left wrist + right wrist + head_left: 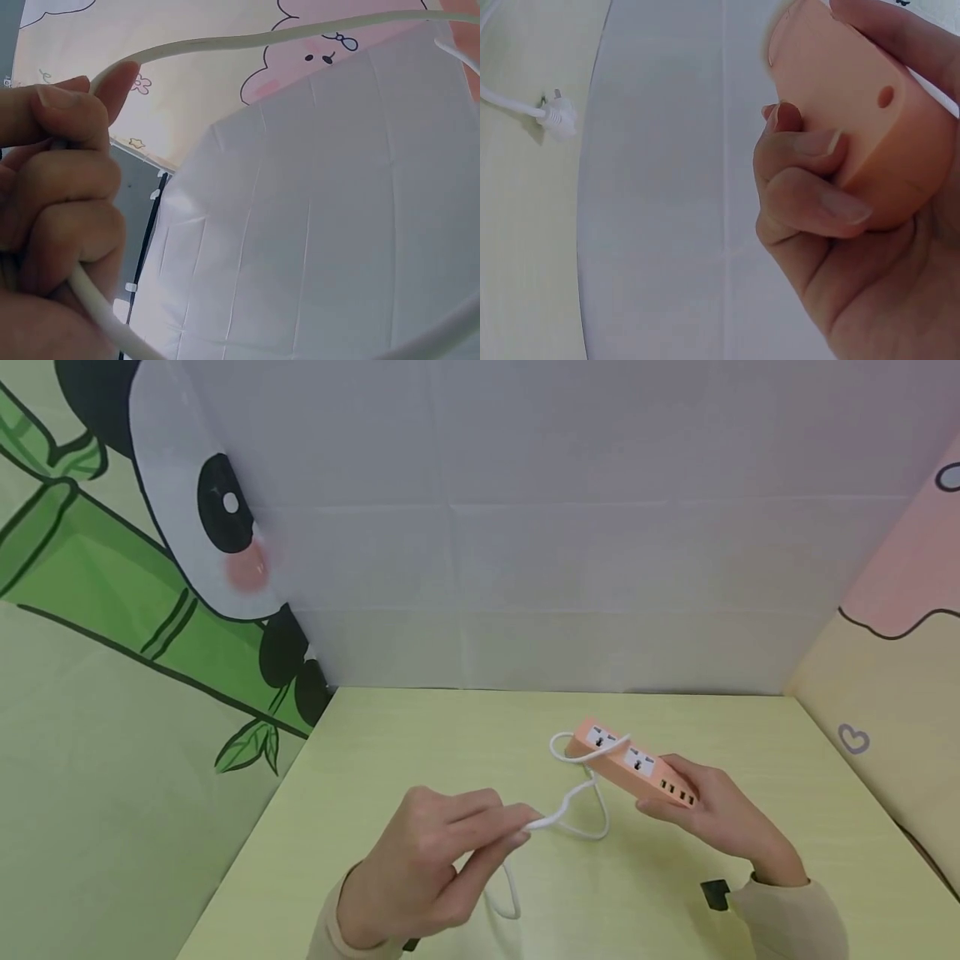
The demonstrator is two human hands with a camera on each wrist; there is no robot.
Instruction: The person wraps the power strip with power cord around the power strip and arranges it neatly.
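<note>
An orange power strip with two white sockets and several USB ports is tilted above the table. My right hand grips its near end, fingers curled round the casing in the right wrist view. A white cord loops round the strip's far end and crosses over its top. My left hand pinches this cord between thumb and fingertips, left of the strip. In the left wrist view the cord runs from the fingertips, and another length passes through the curled lower fingers.
A white plug on the cord shows at the left of the right wrist view, over the pale tabletop. The yellow-green table meets a grey backdrop behind, with cartoon-printed side panels. A small black piece is beside the right sleeve.
</note>
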